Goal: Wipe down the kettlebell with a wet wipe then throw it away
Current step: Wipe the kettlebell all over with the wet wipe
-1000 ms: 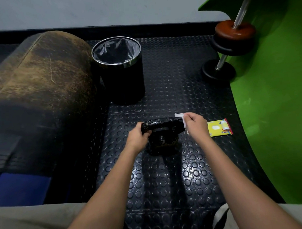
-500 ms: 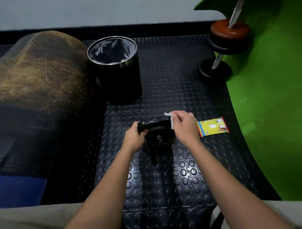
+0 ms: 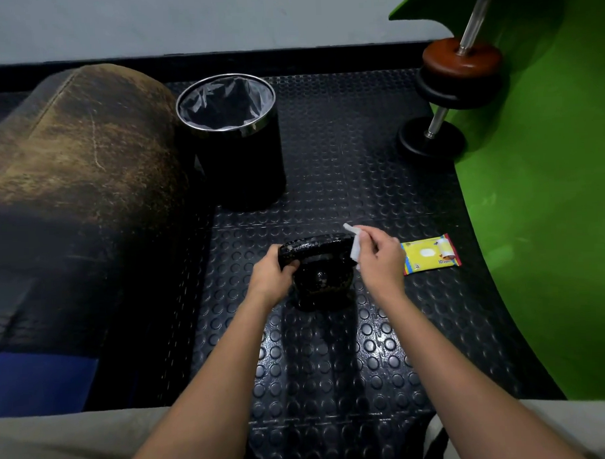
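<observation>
Since half a second ago, the right hand (image 3: 377, 261) has slid its pinched wet wipe (image 3: 354, 244) back to the handle's right end. Left hand (image 3: 273, 276) grips the left end of the kettlebell (image 3: 321, 276), which stands on the studded mat (image 3: 333, 365). Behind it sits a lined bin (image 3: 234, 142); a yellow wipes pack (image 3: 430, 254) lies just right.

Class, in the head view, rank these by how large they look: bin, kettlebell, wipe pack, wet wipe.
1. bin
2. kettlebell
3. wipe pack
4. wet wipe, partly hidden by the right hand
</observation>
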Action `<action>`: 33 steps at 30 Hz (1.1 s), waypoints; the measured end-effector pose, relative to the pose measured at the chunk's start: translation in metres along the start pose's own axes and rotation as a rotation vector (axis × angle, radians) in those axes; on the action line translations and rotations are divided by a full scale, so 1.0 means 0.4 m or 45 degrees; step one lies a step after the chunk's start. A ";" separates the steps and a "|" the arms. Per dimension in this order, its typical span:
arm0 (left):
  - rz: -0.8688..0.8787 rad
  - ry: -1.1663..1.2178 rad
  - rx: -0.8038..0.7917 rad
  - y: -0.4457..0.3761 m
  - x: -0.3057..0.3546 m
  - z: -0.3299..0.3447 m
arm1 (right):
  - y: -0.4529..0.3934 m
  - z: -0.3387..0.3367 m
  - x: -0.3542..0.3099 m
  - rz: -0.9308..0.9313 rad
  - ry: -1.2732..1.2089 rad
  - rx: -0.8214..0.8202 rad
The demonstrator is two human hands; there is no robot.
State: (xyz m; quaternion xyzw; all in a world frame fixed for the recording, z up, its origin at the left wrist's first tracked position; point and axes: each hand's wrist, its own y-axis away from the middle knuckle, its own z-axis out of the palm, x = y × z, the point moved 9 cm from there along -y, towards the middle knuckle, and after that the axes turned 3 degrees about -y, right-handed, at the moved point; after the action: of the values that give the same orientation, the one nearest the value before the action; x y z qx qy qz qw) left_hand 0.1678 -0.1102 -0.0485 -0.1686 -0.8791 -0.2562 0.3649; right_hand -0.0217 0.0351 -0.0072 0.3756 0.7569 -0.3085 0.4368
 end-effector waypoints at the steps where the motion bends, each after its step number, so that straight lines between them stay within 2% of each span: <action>1: 0.002 -0.003 0.002 0.000 0.000 -0.001 | -0.002 -0.007 0.016 0.062 -0.017 0.021; 7: 0.024 -0.043 0.024 0.000 0.007 -0.009 | 0.025 0.011 -0.057 -0.198 0.031 -0.002; 12: 0.023 -0.042 0.016 0.002 0.003 -0.006 | 0.040 -0.004 0.079 0.242 -0.104 0.151; 17: 0.007 -0.042 0.035 -0.005 0.000 -0.008 | 0.061 0.001 -0.026 -0.113 -0.056 0.170; 19: 0.002 -0.035 0.032 -0.003 -0.002 -0.005 | 0.062 0.007 0.006 0.002 -0.051 0.209; 21: 0.007 -0.033 0.031 -0.002 -0.002 -0.005 | 0.063 0.015 0.068 0.274 -0.146 0.237; 23: 0.015 -0.032 0.032 -0.004 -0.002 -0.007 | 0.063 0.020 0.096 0.433 -0.223 0.255; 24: 0.015 -0.031 0.032 -0.005 -0.002 -0.007 | 0.062 0.017 0.085 0.414 -0.217 0.270; 28: 0.013 -0.035 0.029 -0.007 -0.003 -0.005 | 0.068 0.004 -0.037 -0.023 -0.144 0.250; 29: 0.011 -0.037 0.027 -0.006 -0.004 -0.004 | 0.068 0.004 -0.040 -0.059 -0.141 0.249; 32: 0.006 -0.032 0.019 -0.007 -0.007 -0.003 | 0.050 -0.002 -0.004 0.102 -0.136 0.272; 33: 0.006 -0.032 0.019 -0.008 -0.007 -0.003 | 0.045 -0.003 -0.009 0.092 -0.109 0.268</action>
State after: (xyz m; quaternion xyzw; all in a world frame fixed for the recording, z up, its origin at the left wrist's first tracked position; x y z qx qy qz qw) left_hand 0.1689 -0.1139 -0.0510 -0.1711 -0.8851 -0.2468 0.3556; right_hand -0.0060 0.0443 -0.0060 0.4330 0.6869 -0.3861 0.4376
